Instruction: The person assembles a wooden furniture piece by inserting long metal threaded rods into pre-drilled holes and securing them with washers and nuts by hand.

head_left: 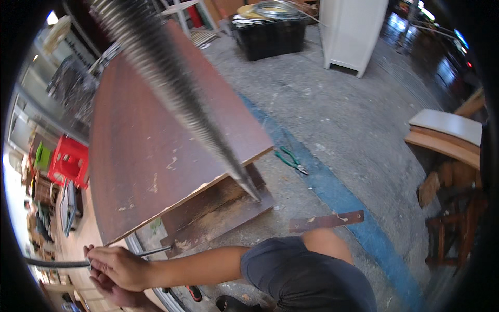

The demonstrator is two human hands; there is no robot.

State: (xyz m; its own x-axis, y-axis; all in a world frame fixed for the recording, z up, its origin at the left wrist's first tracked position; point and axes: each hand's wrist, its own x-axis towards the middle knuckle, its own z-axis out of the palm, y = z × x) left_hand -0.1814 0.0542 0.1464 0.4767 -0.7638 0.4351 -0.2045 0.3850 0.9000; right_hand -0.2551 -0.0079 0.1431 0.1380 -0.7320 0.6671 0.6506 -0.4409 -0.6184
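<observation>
Both hands are low at the left, close together. The right hand (118,267) lies on top, fingers closed around a thin grey rod (153,252) that sticks out to the right of it. The left hand (115,294) is just under, partly hidden; I cannot tell if it grips something. A dark ribbed hose (52,263) runs out to the left of the hands. Above the hands leans a brown wood board (150,145), w/ a long metal coil (171,88) crossing in front of it. Far right of the hands, green pliers (291,161) lie on the concrete floor (338,114), and a rusty metal strip (326,221) nearer.
</observation>
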